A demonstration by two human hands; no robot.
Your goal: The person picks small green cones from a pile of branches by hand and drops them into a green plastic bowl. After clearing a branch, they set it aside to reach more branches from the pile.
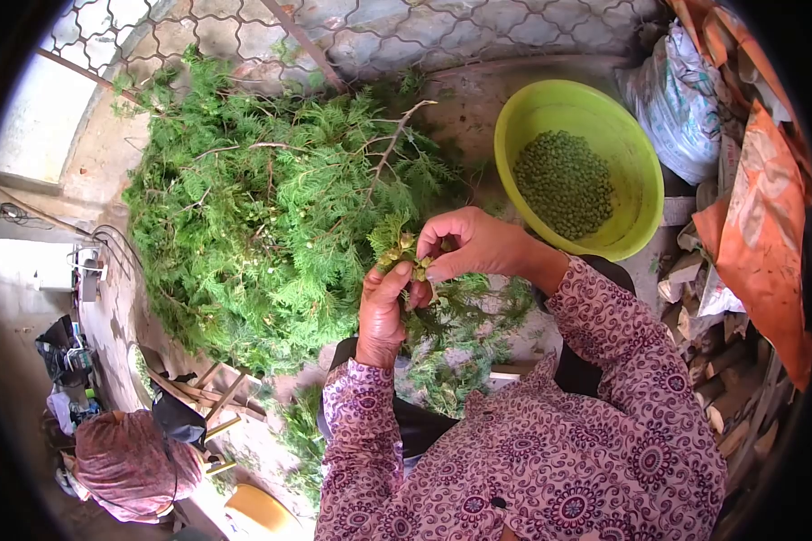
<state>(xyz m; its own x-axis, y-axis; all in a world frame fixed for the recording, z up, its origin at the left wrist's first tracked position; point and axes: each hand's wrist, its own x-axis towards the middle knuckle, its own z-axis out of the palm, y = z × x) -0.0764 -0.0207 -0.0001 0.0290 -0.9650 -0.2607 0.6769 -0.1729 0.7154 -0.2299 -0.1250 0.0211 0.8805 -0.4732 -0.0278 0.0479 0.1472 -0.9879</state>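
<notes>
A sprig of green conifer foliage (397, 248), bearing small pale green cones, sits between the two hands in the middle of the view, just above the person's lap. The left hand (381, 311) comes up from below with its fingers closed around the lower stem of the sprig, thumb pressed against it. The right hand (474, 245) reaches in from the right, its thumb and forefinger pinched together on a cone at the sprig's tip, the other fingers curled loosely above. Both hands touch the sprig and nearly touch each other. Behind them, a large pile of cut conifer branches (262, 207) spreads over the ground, with bare woody twigs sticking out at its top. More loose clippings (451, 361) lie on the lap below the hands. To the upper right, near the right hand, stands a lime-green plastic bowl (636, 171), partly filled with small round green cones (564, 185). Beside the bowl lies a white printed sack (686, 104), and orange cloth (767, 225) hangs along the right edge above stacked pieces of wood (726, 379). The sleeves are of purple patterned fabric (604, 424). At the lower left, another person's covered head (131, 460) shows, well apart from the hands.
</notes>
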